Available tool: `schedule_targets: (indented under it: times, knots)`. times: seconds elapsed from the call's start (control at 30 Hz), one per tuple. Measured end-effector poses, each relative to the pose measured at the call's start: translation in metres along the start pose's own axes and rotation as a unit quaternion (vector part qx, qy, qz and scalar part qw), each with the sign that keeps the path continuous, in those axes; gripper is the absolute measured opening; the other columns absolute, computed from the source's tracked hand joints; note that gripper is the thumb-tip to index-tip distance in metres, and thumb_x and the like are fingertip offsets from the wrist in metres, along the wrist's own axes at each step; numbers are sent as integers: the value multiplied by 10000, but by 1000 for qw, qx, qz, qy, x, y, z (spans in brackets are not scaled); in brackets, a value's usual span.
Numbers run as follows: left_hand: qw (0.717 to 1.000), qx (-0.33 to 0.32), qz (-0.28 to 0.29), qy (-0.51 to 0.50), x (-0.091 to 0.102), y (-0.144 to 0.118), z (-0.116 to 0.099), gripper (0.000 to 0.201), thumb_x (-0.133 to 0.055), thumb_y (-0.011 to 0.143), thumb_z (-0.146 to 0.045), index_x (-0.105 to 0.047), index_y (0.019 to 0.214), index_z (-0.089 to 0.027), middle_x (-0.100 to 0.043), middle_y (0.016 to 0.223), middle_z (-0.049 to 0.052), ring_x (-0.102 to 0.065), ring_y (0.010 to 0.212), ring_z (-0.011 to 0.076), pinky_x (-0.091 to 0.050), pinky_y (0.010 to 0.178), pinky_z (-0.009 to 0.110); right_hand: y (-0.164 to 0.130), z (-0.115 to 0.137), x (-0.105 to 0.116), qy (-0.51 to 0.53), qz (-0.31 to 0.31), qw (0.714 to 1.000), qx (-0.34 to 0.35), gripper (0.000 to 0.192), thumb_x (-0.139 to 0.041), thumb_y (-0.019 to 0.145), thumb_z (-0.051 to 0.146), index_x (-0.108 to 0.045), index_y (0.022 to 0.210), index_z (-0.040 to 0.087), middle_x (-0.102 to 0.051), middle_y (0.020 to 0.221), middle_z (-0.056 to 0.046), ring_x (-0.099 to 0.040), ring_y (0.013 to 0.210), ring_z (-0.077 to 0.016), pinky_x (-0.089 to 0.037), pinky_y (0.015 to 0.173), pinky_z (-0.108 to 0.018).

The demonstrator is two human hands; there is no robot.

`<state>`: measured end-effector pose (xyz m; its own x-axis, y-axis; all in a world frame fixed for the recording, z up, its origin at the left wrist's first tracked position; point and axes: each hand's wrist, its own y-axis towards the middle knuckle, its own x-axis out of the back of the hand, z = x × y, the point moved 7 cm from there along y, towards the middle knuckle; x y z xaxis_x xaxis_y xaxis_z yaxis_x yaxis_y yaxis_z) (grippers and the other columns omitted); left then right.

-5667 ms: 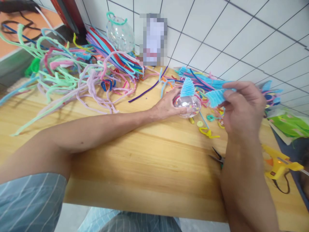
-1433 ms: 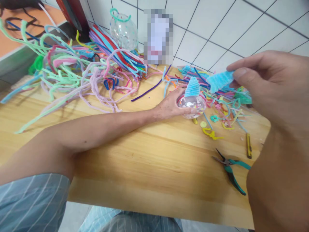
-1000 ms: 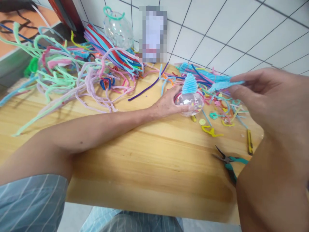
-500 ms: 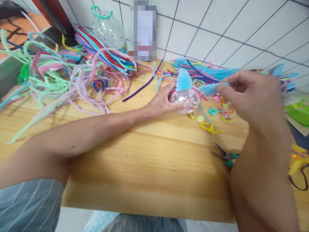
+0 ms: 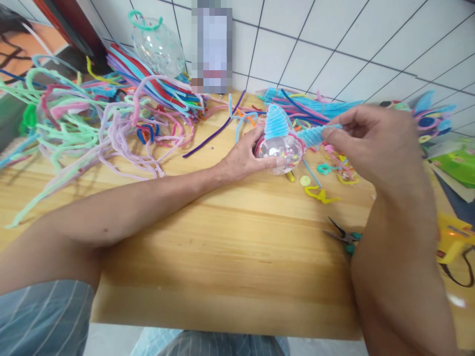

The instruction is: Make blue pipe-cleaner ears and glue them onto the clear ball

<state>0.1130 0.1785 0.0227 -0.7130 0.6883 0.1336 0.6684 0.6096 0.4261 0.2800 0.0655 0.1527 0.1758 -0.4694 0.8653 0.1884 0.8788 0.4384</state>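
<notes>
My left hand (image 5: 243,158) grips a clear plastic ball (image 5: 281,153) filled with coloured bits, resting on the wooden table (image 5: 222,237). A light blue coiled pipe-cleaner cone (image 5: 275,122) stands on top of the ball. My right hand (image 5: 371,143) pinches a second light blue coiled cone (image 5: 314,135) between thumb and fingers. It holds the cone's tip against the right side of the ball.
Piles of coloured pipe cleaners (image 5: 111,113) cover the far left and back of the table. Another clear ball (image 5: 158,47) stands by the tiled wall. Green-handled pliers (image 5: 343,236), yellow scraps (image 5: 319,194) and a yellow glue gun (image 5: 451,242) lie at the right.
My right hand has come down from high at the right and brought the blue cone to the ball's side. The left hand has kept hold of the ball.
</notes>
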Motion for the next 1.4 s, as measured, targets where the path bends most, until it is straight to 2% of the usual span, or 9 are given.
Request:
schedule_targets:
  times: [0.33, 0.47, 0.6, 0.93, 1.17, 1.4]
  knots:
    - [1000, -6, 4, -4, 0, 0, 1, 876, -877, 751, -776, -653, 1403, -235, -736, 1390, 142, -612, 1449, 373, -510, 1239, 537, -1, -1, -3, 0, 9, 1000, -6, 91, -702, 920, 370, -793, 913, 357, -725, 717, 2, -723, 681, -264, -610, 670, -437]
    - [1000, -12, 3, -4, 0, 1, 2, 873, -877, 757, -771, -650, 1412, -241, -748, 1356, 133, -634, 1418, 372, -523, 1221, 548, 1, -1, -4, 7, 7, 1000, -18, 43, -725, 877, 319, -763, 859, 327, -698, 689, 9, -696, 650, -240, -579, 652, -410]
    - [1000, -14, 5, -10, -1, 1, 0, 841, -875, 767, -761, -653, 1386, -235, -725, 1407, 134, -630, 1425, 359, -526, 1225, 519, 3, -1, -5, 19, 2, 999, -43, 35, -748, 812, 266, -735, 794, 294, -662, 647, 20, -654, 618, -211, -535, 630, -375]
    - [1000, -14, 4, -18, -1, 0, 0, 863, -885, 753, -763, -647, 1387, -227, -703, 1442, 139, -636, 1411, 352, -529, 1217, 501, 3, -5, -8, 39, 5, 998, -57, 19, -756, 800, 273, -745, 812, 283, -681, 666, 17, -629, 618, -191, -494, 628, -354]
    - [1000, -13, 4, -15, -1, 0, -1, 848, -882, 757, -764, -657, 1367, -220, -722, 1393, 140, -634, 1415, 355, -525, 1223, 497, -1, -5, -10, 8, 10, 999, -34, 80, -710, 882, 302, -782, 895, 334, -753, 774, -11, -724, 706, -260, -576, 658, -424]
    - [1000, -5, 4, -12, 0, 0, 1, 853, -884, 750, -768, -656, 1375, -235, -726, 1408, 139, -634, 1423, 362, -538, 1214, 507, -2, -8, -12, 13, 10, 999, -34, 97, -706, 892, 344, -796, 925, 358, -749, 766, -14, -729, 716, -288, -583, 648, -456]
